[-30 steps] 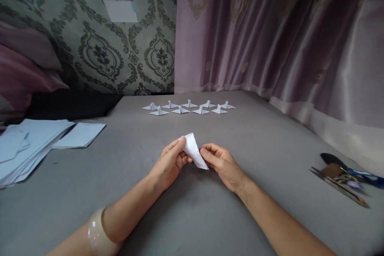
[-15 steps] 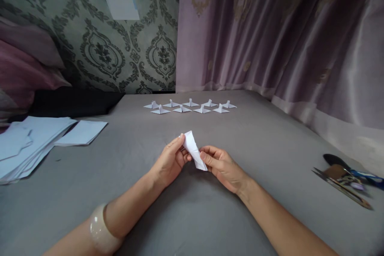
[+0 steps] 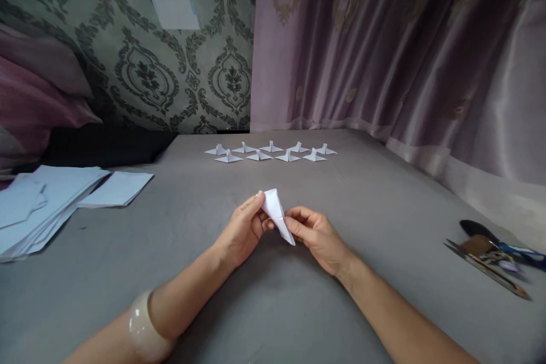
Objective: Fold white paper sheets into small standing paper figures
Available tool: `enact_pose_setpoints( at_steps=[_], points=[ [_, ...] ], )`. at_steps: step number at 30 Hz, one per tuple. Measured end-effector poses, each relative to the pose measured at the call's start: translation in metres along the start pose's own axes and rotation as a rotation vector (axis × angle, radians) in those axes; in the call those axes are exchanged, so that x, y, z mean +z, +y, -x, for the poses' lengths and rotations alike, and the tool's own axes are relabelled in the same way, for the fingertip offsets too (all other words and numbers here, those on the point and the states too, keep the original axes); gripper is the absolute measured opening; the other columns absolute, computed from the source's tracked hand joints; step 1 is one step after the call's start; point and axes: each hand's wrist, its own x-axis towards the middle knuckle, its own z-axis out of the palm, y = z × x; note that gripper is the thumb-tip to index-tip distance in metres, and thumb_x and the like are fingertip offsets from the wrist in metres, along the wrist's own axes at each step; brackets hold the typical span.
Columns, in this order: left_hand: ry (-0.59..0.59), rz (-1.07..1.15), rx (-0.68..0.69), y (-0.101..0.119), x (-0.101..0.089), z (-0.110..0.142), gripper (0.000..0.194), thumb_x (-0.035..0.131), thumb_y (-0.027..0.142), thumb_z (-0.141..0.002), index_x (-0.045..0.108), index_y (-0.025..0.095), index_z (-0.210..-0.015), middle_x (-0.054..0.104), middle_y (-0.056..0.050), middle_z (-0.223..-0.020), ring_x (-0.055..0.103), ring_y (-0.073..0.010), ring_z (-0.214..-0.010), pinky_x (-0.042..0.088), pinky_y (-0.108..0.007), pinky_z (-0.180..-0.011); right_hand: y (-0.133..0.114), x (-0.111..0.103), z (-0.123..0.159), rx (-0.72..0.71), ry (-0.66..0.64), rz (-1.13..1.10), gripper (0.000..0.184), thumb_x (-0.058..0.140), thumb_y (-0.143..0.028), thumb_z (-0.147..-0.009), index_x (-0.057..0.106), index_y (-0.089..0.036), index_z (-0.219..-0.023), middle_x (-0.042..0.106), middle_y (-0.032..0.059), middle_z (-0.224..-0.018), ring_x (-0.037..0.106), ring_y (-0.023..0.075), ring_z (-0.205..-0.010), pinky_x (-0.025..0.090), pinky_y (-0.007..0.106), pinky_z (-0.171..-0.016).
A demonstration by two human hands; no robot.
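A small folded piece of white paper (image 3: 274, 209) is held between my two hands, above the grey surface (image 3: 273, 307). My left hand (image 3: 245, 227) pinches its upper left edge, thumb on top and fingers curled behind. At its lower right edge, my right hand (image 3: 313, 236) grips it between thumb and fingers. The paper slants down to the right and narrows to a point at its lower end. Beyond my hands stand several folded white paper figures (image 3: 258, 154) in two rows, each with wide flat points and a raised middle.
On the left lie a stack of white paper sheets (image 3: 63, 187) and a smaller stack of paper (image 3: 117, 189). A pair of scissors (image 3: 486, 270) and other small items rest at the right. Behind are a black cloth (image 3: 106, 145) and a purple curtain (image 3: 324, 68).
The folded paper has changed shape in my hands: its lower end is now narrower and more pointed, and its upper end looks wider. Both hands stay nearly in place.
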Motion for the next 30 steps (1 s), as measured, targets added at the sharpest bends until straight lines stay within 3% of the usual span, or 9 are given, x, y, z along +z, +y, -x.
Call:
enact_pose_setpoints(
  at_steps=[5, 10, 13, 16, 21, 23, 26, 30],
  points=[
    [-0.002, -0.224, 0.096, -0.006, 0.004, 0.006, 0.027, 0.068, 0.036, -0.077, 0.063, 0.014, -0.092, 0.062, -0.005, -0.084, 0.058, -0.0134, -0.075, 0.047, -0.022, -0.063, 0.006, -0.002, -0.004, -0.148, 0.162, 0.361, 0.02, 0.063, -0.038, -0.076, 0.065, -0.019, -0.08, 0.061, -0.0001, -0.066, 0.053, 0.0131, -0.058, 0.042, 0.025, -0.056],
    [0.061, -0.379, 0.15, -0.01, 0.015, 0.013, 0.064, 0.082, 0.021, -0.058, 0.052, 0.021, -0.115, 0.062, -0.008, -0.108, 0.058, -0.0217, -0.101, 0.048, -0.027, -0.079, 0.011, 0.003, -0.005, -0.266, 0.293, 0.502, 0.017, 0.062, -0.035, -0.077, 0.061, -0.019, -0.072, 0.061, 0.0003, -0.065, 0.055, 0.0137, -0.061, 0.042, 0.024, -0.058],
    [0.084, -0.387, 0.14, -0.009, 0.014, 0.012, 0.046, 0.076, 0.021, -0.065, 0.057, 0.017, -0.106, 0.066, -0.008, -0.096, 0.061, -0.0218, -0.093, 0.047, -0.029, -0.079, 0.013, 0.005, -0.006, -0.274, 0.321, 0.49, 0.019, 0.06, -0.037, -0.078, 0.061, -0.019, -0.074, 0.062, 0.0011, -0.065, 0.057, 0.0147, -0.061, 0.043, 0.025, -0.059],
    [0.19, -0.376, 0.133, -0.004, 0.007, 0.009, 0.025, 0.068, 0.02, -0.069, 0.064, 0.014, -0.093, 0.069, -0.007, -0.083, 0.063, -0.0202, -0.077, 0.046, -0.026, -0.068, 0.017, 0.0, -0.011, -0.22, 0.348, 0.384, 0.024, 0.06, -0.043, -0.078, 0.059, -0.018, -0.079, 0.065, 0.0034, -0.07, 0.059, 0.0159, -0.062, 0.045, 0.026, -0.057],
    [0.27, -0.411, 0.068, 0.002, -0.003, 0.002, 0.018, 0.067, 0.023, -0.068, 0.067, 0.012, -0.083, 0.069, -0.006, -0.072, 0.06, -0.0168, -0.06, 0.042, -0.023, -0.055, 0.026, -0.017, -0.022, -0.112, 0.345, 0.263, 0.036, 0.062, -0.042, -0.076, 0.049, -0.02, -0.101, 0.065, -0.0004, -0.069, 0.057, 0.0139, -0.053, 0.04, 0.023, -0.046],
    [0.292, -0.477, 0.05, 0.002, -0.007, 0.0, 0.015, 0.067, 0.024, -0.069, 0.067, 0.012, -0.078, 0.068, -0.006, -0.068, 0.06, -0.0166, -0.058, 0.04, -0.023, -0.053, 0.028, -0.02, -0.024, -0.112, 0.347, 0.32, 0.037, 0.061, -0.039, -0.077, 0.046, -0.02, -0.105, 0.065, -0.0009, -0.071, 0.057, 0.014, -0.054, 0.041, 0.024, -0.048],
    [0.279, -0.588, 0.088, 0.001, -0.018, -0.004, 0.016, 0.068, 0.024, -0.069, 0.066, 0.013, -0.08, 0.067, -0.006, -0.068, 0.06, -0.0181, -0.06, 0.041, -0.024, -0.055, 0.027, -0.019, -0.025, -0.173, 0.367, 0.508, 0.026, 0.057, -0.032, -0.08, 0.048, -0.022, -0.102, 0.067, -0.0002, -0.073, 0.059, 0.0145, -0.058, 0.043, 0.025, -0.056],
    [0.342, -0.898, 0.305, 0.001, -0.034, -0.008, 0.041, 0.074, 0.023, -0.062, 0.062, 0.017, -0.101, 0.063, -0.003, -0.072, 0.057, -0.0206, -0.068, 0.042, -0.029, -0.067, 0.024, -0.015, -0.024, -0.285, 0.309, 0.851, 0.011, 0.052, -0.023, -0.083, 0.06, -0.022, -0.089, 0.064, 0.0032, -0.085, 0.06, 0.0154, -0.07, 0.045, 0.027, -0.065]
  ],
)
